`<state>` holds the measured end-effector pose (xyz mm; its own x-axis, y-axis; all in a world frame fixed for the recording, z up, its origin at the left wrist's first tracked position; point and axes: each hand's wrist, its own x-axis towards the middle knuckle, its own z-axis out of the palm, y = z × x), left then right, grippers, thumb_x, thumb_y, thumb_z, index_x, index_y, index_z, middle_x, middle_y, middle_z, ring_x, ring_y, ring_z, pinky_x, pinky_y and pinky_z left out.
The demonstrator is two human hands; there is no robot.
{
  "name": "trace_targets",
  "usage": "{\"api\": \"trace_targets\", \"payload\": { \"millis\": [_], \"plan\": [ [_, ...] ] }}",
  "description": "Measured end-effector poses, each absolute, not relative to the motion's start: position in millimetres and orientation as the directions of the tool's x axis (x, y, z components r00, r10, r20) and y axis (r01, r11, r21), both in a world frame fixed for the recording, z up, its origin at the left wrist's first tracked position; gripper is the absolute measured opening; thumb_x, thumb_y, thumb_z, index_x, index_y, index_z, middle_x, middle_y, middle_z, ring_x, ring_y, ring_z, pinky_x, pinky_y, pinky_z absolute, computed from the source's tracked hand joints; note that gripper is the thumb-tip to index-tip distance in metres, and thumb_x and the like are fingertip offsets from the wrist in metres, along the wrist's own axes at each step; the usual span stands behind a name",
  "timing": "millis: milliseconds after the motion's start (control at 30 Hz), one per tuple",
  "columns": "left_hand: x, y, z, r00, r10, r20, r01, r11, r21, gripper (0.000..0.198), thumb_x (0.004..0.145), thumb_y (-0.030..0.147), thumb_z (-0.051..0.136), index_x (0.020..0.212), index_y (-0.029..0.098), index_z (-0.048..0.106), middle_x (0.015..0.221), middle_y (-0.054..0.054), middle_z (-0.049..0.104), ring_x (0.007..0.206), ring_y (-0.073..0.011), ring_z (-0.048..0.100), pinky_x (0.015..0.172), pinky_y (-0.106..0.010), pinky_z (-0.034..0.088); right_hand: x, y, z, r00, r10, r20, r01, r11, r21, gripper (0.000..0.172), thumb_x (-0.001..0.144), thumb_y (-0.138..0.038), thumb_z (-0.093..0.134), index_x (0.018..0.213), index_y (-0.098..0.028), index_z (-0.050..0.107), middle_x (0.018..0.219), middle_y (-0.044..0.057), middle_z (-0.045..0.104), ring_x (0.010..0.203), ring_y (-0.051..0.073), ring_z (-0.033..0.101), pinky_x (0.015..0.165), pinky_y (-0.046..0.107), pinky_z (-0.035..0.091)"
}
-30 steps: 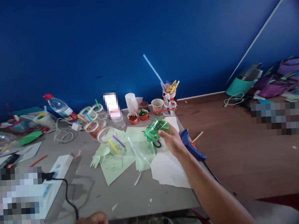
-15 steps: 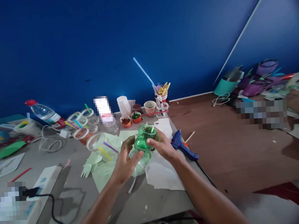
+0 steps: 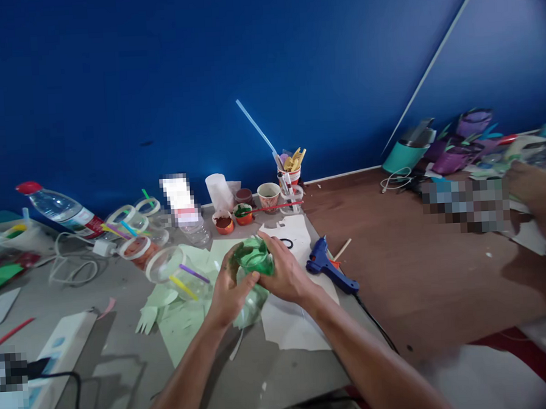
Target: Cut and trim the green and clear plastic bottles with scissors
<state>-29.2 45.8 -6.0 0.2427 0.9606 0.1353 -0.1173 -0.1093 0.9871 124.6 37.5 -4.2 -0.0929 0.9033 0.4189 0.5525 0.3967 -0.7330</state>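
Observation:
Both my hands hold a green see-through plastic bottle base (image 3: 256, 258), its round rim facing up. My left hand (image 3: 225, 292) is curled around its left side with the thumb at the front. On the other side, my right hand (image 3: 286, 272) wraps it, thumb near the left thumb. Under the hands lies a pale green, clear plastic piece (image 3: 251, 308), partly hidden. White paper sheets (image 3: 298, 328) spread beneath and to the right, with a small black ring (image 3: 287, 244) on them. Pale green paper (image 3: 181, 331) lies to the left.
A blue glue gun (image 3: 330, 267) rests right of the papers. Behind are paint pots (image 3: 223, 222), a paper cup (image 3: 269, 197) and a cup of wooden cutlery (image 3: 290, 176). Plastic cups with straws (image 3: 166, 265) and a power strip (image 3: 64, 356) are left. Another person's hand (image 3: 535, 194) is far right.
The green bottle base has been turned so its rim faces up, and my hands have closed in around it. The view has shifted slightly to the right.

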Motion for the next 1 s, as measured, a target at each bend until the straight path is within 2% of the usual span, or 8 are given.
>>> {"api": "trace_targets", "payload": {
  "millis": [167,267,367,467,667,833,1000],
  "plan": [
    [-29.9,45.7,-7.0,0.239,0.969,0.058,-0.230,-0.001,0.973,0.047,0.076,0.034,0.072,0.119,0.022,0.055,0.120,-0.008,0.064,0.113,-0.0241,0.059,0.101,-0.040,0.043,123.8,34.5,-0.8,-0.113,0.909,0.402,0.570,0.391,-0.723,0.081,0.073,-0.034,0.067,0.144,-0.017,0.032,0.122,0.018,0.056,0.113,0.035,0.050,0.097,0.053,0.041],
    [-32.6,45.2,-6.8,0.241,0.970,0.027,-0.284,0.044,0.958,0.043,0.079,0.036,0.069,0.117,0.022,0.058,0.120,-0.009,0.064,0.113,-0.0253,0.059,0.100,-0.041,0.044,127.3,32.2,1.9,-0.121,0.921,0.370,0.451,0.383,-0.806,0.083,0.072,-0.038,0.070,0.143,-0.018,0.034,0.122,0.016,0.055,0.112,0.034,0.051,0.097,0.051,0.041],
    [-34.1,44.7,-5.4,0.269,0.963,0.011,-0.358,0.090,0.930,0.043,0.080,0.039,0.067,0.118,0.020,0.059,0.120,-0.011,0.065,0.115,-0.0271,0.058,0.100,-0.042,0.044,132.7,31.7,5.0,-0.071,0.946,0.315,0.269,0.322,-0.908,0.069,0.076,-0.041,0.066,0.138,-0.020,0.042,0.114,0.011,0.059,0.103,0.028,0.056,0.093,0.044,0.044],
    [-32.8,43.8,-2.4,0.297,0.955,0.007,-0.431,0.127,0.893,0.044,0.078,0.039,0.069,0.117,0.019,0.061,0.117,-0.010,0.066,0.114,-0.0277,0.059,0.099,-0.042,0.044,135.9,32.7,7.3,-0.028,0.958,0.284,0.182,0.284,-0.941,0.052,0.080,-0.039,0.062,0.127,-0.019,0.053,0.108,0.009,0.060,0.100,0.024,0.057,0.092,0.041,0.045],
    [-28.9,42.6,0.9,0.365,0.931,0.009,-0.474,0.178,0.862,0.045,0.077,0.035,0.070,0.119,0.018,0.062,0.117,-0.011,0.067,0.117,-0.0289,0.056,0.100,-0.042,0.043,134.7,34.2,7.9,-0.031,0.957,0.288,0.199,0.288,-0.937,0.041,0.079,-0.034,0.062,0.115,-0.016,0.059,0.109,0.010,0.061,0.100,0.022,0.058,0.091,0.038,0.046],
    [-29.3,42.8,-2.8,0.356,0.935,-0.010,-0.475,0.190,0.859,0.045,0.078,0.033,0.069,0.119,0.018,0.062,0.118,-0.011,0.066,0.119,-0.0294,0.055,0.101,-0.044,0.042,133.5,33.6,9.5,-0.018,0.955,0.298,0.229,0.294,-0.928,0.034,0.078,-0.031,0.062,0.110,-0.018,0.061,0.106,0.008,0.063,0.097,0.021,0.059,0.089,0.037,0.047],
    [-34.1,47.8,-15.3,0.272,0.962,0.025,-0.439,0.101,0.893,0.052,0.078,0.035,0.068,0.127,0.022,0.057,0.123,-0.010,0.064,0.120,-0.0275,0.055,0.104,-0.044,0.039,133.3,42.1,-3.2,0.128,0.956,0.266,0.199,0.238,-0.951,0.034,0.077,-0.030,0.059,0.109,-0.017,0.061,0.102,0.008,0.066,0.093,0.020,0.062,0.085,0.036,0.049]
  ]
}}
